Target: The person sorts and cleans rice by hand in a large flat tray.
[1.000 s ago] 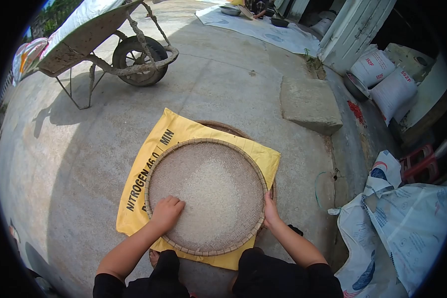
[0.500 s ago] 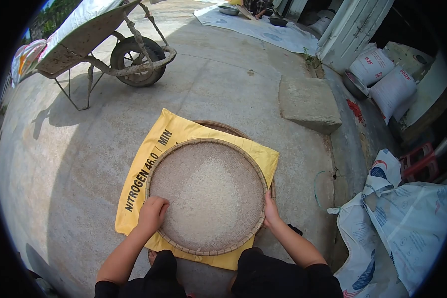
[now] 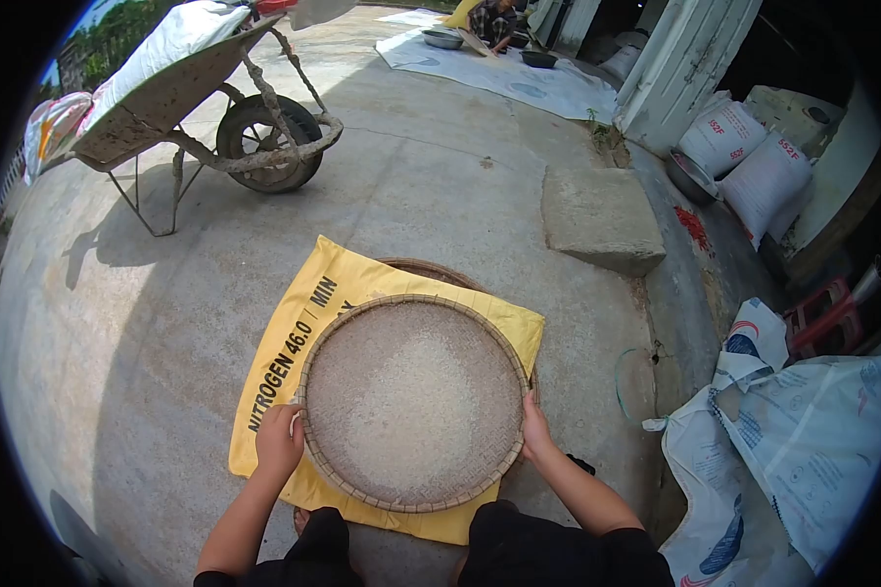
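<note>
A round woven winnowing basket (image 3: 325,338) is in front of my knees, with pale rice grains (image 3: 416,401) spread over its middle. My left hand (image 3: 280,440) is closed at its left rim, the fingertips partly hidden there. On the opposite side, my right hand (image 3: 535,430) grips the right rim, thumb up along the edge and fingers out of sight beneath. Under the basket lies a yellow sack (image 3: 274,367) with black lettering. The brown edge of another woven tray (image 3: 431,269) shows from beneath the sack.
A muddy wheelbarrow (image 3: 157,98) carrying a white sack stands at upper left. A concrete block (image 3: 602,215) is ahead right; empty-looking printed sacks (image 3: 812,440) lie at right. Full sacks (image 3: 719,137) stand by the doorway. Far off, a person (image 3: 492,22) crouches beside a white sheet (image 3: 499,78).
My left hand has shifted from over the basket's left inner edge outward to its rim. My right hand keeps its hold. The view has tilted slightly upward.
</note>
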### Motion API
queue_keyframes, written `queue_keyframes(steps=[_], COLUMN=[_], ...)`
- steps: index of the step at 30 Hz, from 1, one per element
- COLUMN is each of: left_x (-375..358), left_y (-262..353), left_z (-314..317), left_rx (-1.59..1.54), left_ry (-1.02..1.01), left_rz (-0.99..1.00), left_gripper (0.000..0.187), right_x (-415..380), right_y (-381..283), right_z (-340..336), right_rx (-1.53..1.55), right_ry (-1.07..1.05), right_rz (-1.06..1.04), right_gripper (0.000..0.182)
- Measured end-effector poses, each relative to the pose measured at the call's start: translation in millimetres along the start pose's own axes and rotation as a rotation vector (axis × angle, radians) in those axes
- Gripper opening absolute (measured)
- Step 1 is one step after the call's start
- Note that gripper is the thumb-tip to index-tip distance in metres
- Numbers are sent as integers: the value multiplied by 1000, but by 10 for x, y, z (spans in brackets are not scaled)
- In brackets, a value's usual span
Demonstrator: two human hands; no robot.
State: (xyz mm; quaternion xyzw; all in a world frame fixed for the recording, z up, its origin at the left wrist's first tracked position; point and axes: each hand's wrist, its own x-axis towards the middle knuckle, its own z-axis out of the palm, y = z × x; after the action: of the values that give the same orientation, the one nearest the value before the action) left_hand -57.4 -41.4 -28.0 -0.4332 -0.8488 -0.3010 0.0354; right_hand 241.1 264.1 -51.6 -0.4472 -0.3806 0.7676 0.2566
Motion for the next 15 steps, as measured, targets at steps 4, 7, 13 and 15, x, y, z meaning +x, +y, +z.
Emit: queue_keyframes(steps=[4, 7, 13, 15], left_x=[245, 257, 179, 169], left_y=[445, 665, 720, 695], left_z=[-59, 101, 356, 378], left_rx=[-71, -33, 32, 18], left_ry=[-76, -261, -376, -375], left_rz=[173, 294, 323, 313], left_gripper=[28, 24, 12, 11], right_x=[26, 75, -5, -22], right_y=[52, 103, 8, 3], right_z=[-17, -54, 29, 52], right_rx=[30, 58, 42, 31], right_ry=[-26, -38, -12, -3], right_rz=[-2, 22, 64, 68], right_gripper=[58, 57, 59, 59])
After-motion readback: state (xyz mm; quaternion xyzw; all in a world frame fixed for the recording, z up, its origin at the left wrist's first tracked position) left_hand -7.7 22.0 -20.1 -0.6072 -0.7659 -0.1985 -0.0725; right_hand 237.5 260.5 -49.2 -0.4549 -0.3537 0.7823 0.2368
